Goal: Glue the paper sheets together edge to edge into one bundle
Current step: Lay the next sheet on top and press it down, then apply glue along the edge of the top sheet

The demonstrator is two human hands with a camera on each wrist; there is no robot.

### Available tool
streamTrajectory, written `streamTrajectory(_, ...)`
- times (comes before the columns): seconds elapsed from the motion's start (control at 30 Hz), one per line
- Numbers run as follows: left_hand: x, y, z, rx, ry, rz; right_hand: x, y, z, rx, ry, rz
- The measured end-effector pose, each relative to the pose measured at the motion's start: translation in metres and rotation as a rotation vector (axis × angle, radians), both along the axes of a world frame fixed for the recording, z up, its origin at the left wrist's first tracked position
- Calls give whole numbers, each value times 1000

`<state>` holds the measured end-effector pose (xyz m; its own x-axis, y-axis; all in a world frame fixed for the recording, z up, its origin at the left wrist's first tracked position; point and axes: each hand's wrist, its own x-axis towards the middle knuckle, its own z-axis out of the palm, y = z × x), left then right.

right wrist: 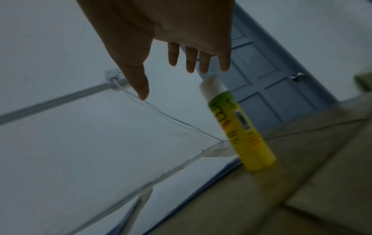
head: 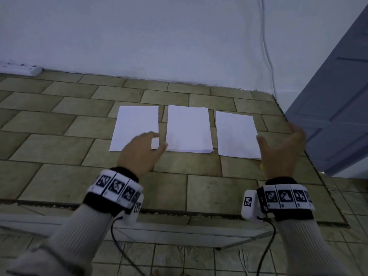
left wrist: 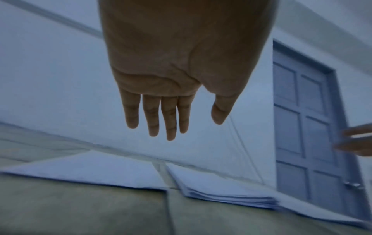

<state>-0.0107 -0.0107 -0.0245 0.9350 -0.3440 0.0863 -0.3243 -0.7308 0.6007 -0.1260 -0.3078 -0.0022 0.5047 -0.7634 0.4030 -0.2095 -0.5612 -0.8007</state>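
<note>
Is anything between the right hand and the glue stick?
Nothing visible. The glue stick stands upright on the tiled surface, just below the right hand, whose fingers are spread with only open air down to its tip.

I see three white paper stacks (head: 188, 128) on my olive-tan brick-patterned tiled surface (head: 59, 120). The glue stick (right wrist: 241, 132) is yellow and green with a pale cap. The wall (head: 139, 36) is white, the panelled door (head: 338, 116) grey-blue, my wristbands (head: 117, 186) black-and-white checker-coded, sleeves (head: 79, 236) ribbed grey.
</note>
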Motion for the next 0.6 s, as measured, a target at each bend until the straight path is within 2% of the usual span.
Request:
streamTrajectory(0.1, 32, 0, -8, 219, 37, 117, -9, -10, -4, 227, 173, -18)
streamTrajectory(0.2, 57, 1, -28, 448, 129, 159, -15, -20, -11, 260, 262, -32)
streamTrajectory(0.27, 64, 1, -37, 539, 156, 165, -18, -24, -17, 244, 286, -11)
streamTrajectory(0.43, 67, -1, -41, 586, 173, 119, -19, -23, -22, 174, 392, 21)
streamTrajectory(0.6, 74, 1, -36, 616, 199, 76, -18, -24, -25, 147, 407, 40)
